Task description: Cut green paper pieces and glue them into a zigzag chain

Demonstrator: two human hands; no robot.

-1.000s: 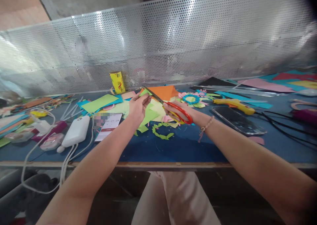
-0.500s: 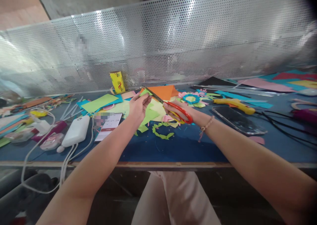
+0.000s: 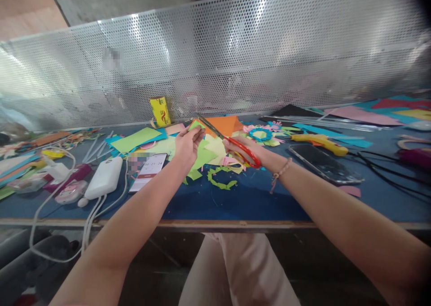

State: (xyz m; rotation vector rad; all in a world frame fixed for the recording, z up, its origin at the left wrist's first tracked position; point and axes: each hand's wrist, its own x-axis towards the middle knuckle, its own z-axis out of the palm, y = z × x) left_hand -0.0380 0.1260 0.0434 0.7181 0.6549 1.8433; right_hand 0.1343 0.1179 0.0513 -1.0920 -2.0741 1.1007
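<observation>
My left hand [image 3: 186, 145] pinches a small green paper piece [image 3: 195, 125] above the blue table [image 3: 235, 198]. My right hand [image 3: 240, 150] grips red-handled scissors [image 3: 248, 153], its fingers through the loops. The scissor blades [image 3: 210, 126] point up and left, their tips right beside the green piece. Under both hands lie green and yellow paper scraps [image 3: 208, 155] and a curled green strip [image 3: 218, 180].
A white power bank [image 3: 104, 178] with cables and a phone [image 3: 148, 166] lie to the left. A second phone [image 3: 325, 163] and a yellow glue gun [image 3: 318, 141] lie to the right. Paper flowers [image 3: 261, 134], orange paper [image 3: 224, 124] and a yellow packet [image 3: 160, 111] sit by the perforated metal screen [image 3: 215, 59].
The scissor blades have shifted slightly right and up by the green piece; the hands otherwise hold their places.
</observation>
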